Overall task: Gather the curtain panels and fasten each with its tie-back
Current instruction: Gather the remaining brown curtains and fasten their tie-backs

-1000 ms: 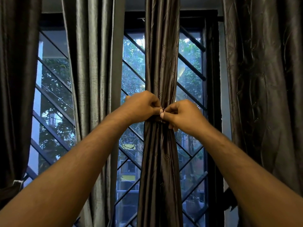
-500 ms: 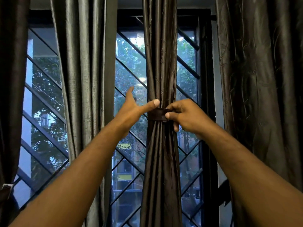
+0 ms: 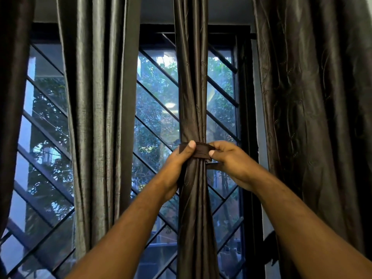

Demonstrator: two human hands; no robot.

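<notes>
Change: half a second ago the left hand (image 3: 176, 166) was spread open, with only its thumb tip at the tie-back (image 3: 201, 152). It has since closed round the middle panel (image 3: 191, 93). The right hand (image 3: 231, 160) keeps its pinch on the band.
Left hand: wrapped round the bunched cloth from the left, just under the band, its fingers hidden behind the cloth. The thumb (image 3: 191, 145) lies up across the band's left part and presses on it.
Right hand: fingers curled, with the thumb (image 3: 212, 153) and forefinger pinching the band's right end against the bundle.
Tie-back: a dark brown strip running level round the middle panel, about halfway down the view, between the two hands. A loose tail of it juts out to the right beneath the right hand. Whether its ends are fastened cannot be told.
Middle panel: dark brown, gathered into a narrow rope, tightest at the band and flaring a little below it.
Grey panel (image 3: 96, 117): hangs loose to the left of the middle one, apart from it.
Right panel (image 3: 312, 117): dark brown with a swirl pattern, hanging loose and wide.
Far-left panel (image 3: 12, 97): dark, cut off by the picture's edge.
Grille (image 3: 155, 93): black diagonal bars behind the cloth, with green trees beyond the glass.
</notes>
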